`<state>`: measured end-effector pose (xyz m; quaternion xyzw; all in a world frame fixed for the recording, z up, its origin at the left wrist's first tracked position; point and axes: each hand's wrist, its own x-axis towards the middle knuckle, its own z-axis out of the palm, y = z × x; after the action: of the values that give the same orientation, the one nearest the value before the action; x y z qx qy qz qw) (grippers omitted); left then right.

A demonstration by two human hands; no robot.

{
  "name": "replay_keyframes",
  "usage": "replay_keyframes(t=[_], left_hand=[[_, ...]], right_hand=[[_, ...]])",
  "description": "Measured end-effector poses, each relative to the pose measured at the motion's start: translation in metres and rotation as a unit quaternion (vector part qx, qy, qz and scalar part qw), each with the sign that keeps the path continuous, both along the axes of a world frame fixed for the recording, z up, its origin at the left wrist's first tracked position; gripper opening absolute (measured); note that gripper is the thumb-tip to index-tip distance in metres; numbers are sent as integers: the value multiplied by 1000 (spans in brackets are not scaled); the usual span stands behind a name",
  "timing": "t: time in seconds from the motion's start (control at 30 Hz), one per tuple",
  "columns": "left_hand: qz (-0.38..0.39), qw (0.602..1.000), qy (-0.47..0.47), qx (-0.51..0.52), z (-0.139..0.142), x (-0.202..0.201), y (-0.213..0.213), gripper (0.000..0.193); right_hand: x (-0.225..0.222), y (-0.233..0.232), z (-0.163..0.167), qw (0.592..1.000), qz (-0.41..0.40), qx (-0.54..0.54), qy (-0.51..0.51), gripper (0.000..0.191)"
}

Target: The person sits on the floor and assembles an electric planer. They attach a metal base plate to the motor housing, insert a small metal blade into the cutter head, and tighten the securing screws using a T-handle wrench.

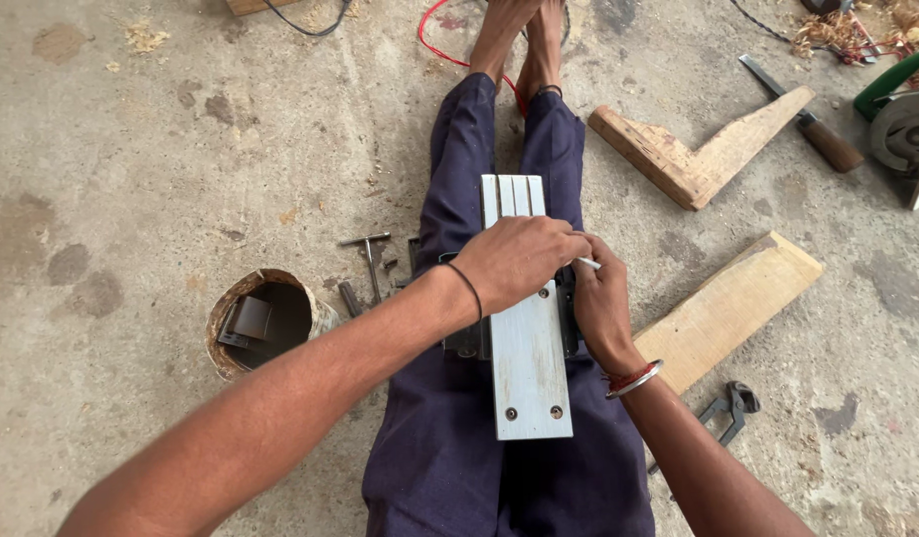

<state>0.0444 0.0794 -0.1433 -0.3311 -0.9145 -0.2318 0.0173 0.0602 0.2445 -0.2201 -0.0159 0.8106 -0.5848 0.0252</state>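
Observation:
A long grey metal plate [527, 368], the base of an electric planer, lies upside down along my lap on dark blue trousers. My left hand [519, 261] rests across the middle of the plate, fingers curled and pressing on it. My right hand [600, 303] sits at the plate's right edge and grips a thin white rod-like tool [587, 264] whose tip points toward the left hand. The planer's dark body [466, 341] shows below the plate on the left; the spot where the tool meets the plate is hidden by my hands.
A round tin [262, 320] holding metal parts stands on the concrete floor at left, with a T-handled key [369, 261] beside it. To the right lie a wooden plank [733, 303], an L-shaped wood piece [693, 149], pincers [730, 408], a chisel [805, 117] and a green circular saw [902, 124].

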Motion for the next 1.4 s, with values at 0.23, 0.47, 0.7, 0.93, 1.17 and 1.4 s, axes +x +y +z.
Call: replay_keyframes(t=[0.23, 0.47, 0.7, 0.93, 1.17, 1.4], left_hand=[[-82, 990, 46, -109, -1, -3, 2, 13], [-90, 979, 107, -151, -14, 12, -10, 14], [-23, 973, 195, -121, -27, 9, 6, 22], [34, 954, 147, -258, -14, 24, 42, 25], [25, 947, 247, -204, -24, 19, 28, 29], [59, 960, 233, -142, -36, 18, 26, 33]], right_hand=[[-1, 0, -1, 999, 18, -35, 12, 31], [-2, -4, 6, 1000, -4, 0, -25, 38], [-6, -1, 5, 998, 4, 7, -57, 35], [-8, 6, -2, 997, 57, -9, 46, 27], [-9, 3, 0, 1000, 29, -7, 7, 25], [-9, 4, -9, 994, 49, -80, 50, 24]])
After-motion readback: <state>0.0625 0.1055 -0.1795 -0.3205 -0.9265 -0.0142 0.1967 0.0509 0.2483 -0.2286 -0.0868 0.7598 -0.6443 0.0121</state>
